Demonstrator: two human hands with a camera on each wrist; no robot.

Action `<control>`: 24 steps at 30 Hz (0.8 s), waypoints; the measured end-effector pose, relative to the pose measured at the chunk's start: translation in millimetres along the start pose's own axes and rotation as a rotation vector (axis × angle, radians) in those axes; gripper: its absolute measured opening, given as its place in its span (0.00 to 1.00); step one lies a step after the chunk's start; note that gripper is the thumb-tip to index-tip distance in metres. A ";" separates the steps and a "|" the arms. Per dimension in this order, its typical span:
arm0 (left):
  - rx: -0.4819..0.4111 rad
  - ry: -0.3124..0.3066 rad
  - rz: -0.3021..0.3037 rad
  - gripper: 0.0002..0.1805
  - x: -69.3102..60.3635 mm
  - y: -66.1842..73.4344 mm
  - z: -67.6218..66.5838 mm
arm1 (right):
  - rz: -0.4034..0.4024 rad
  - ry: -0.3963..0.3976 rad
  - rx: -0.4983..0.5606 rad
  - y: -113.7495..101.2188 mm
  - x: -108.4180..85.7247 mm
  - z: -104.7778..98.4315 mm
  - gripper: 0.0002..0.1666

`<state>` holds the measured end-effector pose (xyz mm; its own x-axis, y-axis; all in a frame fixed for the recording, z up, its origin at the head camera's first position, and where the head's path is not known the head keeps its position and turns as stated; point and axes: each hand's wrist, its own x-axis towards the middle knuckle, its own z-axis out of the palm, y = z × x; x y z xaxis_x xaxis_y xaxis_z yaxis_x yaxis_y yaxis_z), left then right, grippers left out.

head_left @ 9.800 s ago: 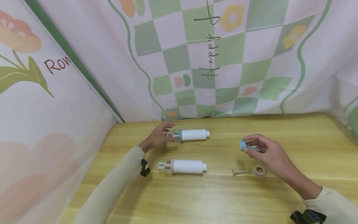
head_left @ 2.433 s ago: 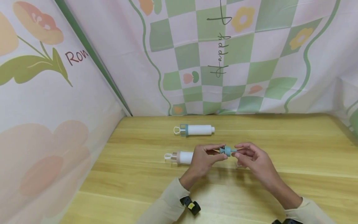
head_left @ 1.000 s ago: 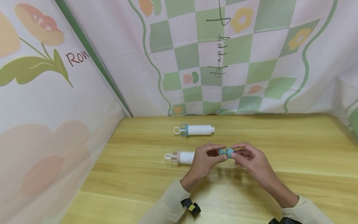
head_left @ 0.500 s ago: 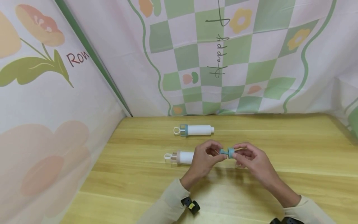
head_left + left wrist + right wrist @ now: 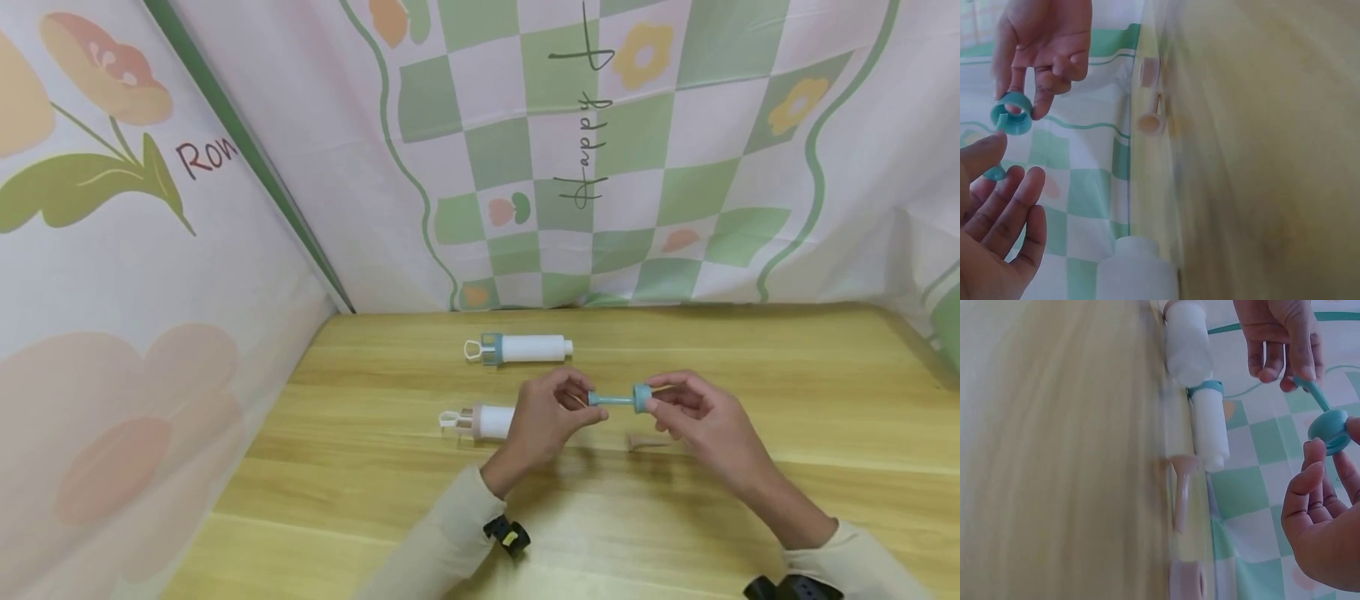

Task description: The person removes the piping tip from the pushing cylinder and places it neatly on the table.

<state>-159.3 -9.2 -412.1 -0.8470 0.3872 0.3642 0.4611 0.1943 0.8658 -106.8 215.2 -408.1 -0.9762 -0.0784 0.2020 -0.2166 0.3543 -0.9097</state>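
Over the table my left hand (image 5: 551, 414) pinches the flared end of a slim teal stem (image 5: 617, 400) between thumb and fingers. My right hand (image 5: 716, 425) pinches a teal ring-shaped cap (image 5: 642, 398) by its rim. The stem's thin end reaches to the cap; whether it still sits in the hole cannot be told. In the left wrist view the cap (image 5: 1013, 114) shows its hollow, threaded-looking inside. The right wrist view shows the cap's rounded outer side (image 5: 1329, 430), with the stem (image 5: 1315, 394) running toward my left hand.
Behind the hands lies a white syringe-like tube with a teal collar (image 5: 534, 347). A similar tube with a beige collar (image 5: 491, 422) is partly covered by my left hand. A beige flared stem (image 5: 639, 442) and a beige ring (image 5: 1186, 581) lie on the wooden table (image 5: 600, 533).
My right hand has shifted right with the cap, which slid along the stem away from the flared end. Much earlier, my left hand was at the teal-collared tube.
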 end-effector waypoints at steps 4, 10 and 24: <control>0.025 -0.006 0.017 0.13 6.3 2.2 -1.6 | 0.010 -0.002 -0.021 1.9 2.2 -9.8 0.19; 0.074 -0.027 0.018 0.14 19.0 8.4 -2.8 | -0.002 -0.016 -0.054 6.2 8.4 -25.1 0.20; 0.199 -0.110 0.030 0.13 58.5 22.1 3.7 | -0.021 -0.012 -0.199 10.4 28.2 -58.0 0.19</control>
<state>-197.6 21.1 -372.9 -0.8030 0.4895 0.3400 0.5382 0.3504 0.7666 -136.6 270.7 -390.9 -0.9717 -0.0980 0.2150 -0.2339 0.5292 -0.8156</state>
